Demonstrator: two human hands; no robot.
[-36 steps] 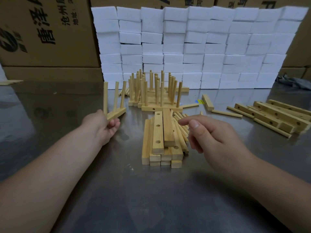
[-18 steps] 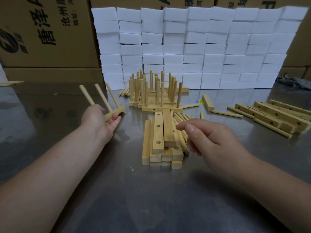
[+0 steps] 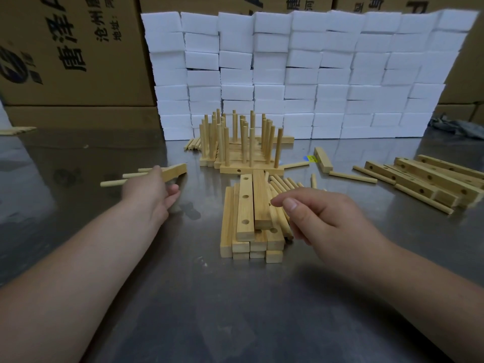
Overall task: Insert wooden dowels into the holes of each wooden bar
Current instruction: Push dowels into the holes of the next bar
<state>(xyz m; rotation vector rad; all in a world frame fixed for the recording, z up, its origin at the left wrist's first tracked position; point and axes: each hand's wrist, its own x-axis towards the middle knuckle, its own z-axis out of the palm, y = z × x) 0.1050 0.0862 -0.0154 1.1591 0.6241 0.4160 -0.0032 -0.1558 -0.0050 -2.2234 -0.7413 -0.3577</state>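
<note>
While the left hand (image 3: 150, 191) grips a pale wooden bar (image 3: 175, 171) left of the bench's (image 3: 235, 310) middle, its three round dowels (image 3: 123, 179) pointing left, the right hand (image 3: 327, 218) hovers loosely curled and empty over stacked square-edged bars (image 3: 246, 208). Behind, finished bars (image 3: 241, 163) bristle before white foam blocks (image 3: 301, 74).

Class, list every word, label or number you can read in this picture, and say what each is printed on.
"唐泽": large black print, left cardboard box; further characters cut off.
"沧州": smaller line, same box; rest cut off.
"地址:": smallest line, same box.
Upper boxes: print cropped, unreadable.
Yellow-blue sticker: too small to read.
</note>
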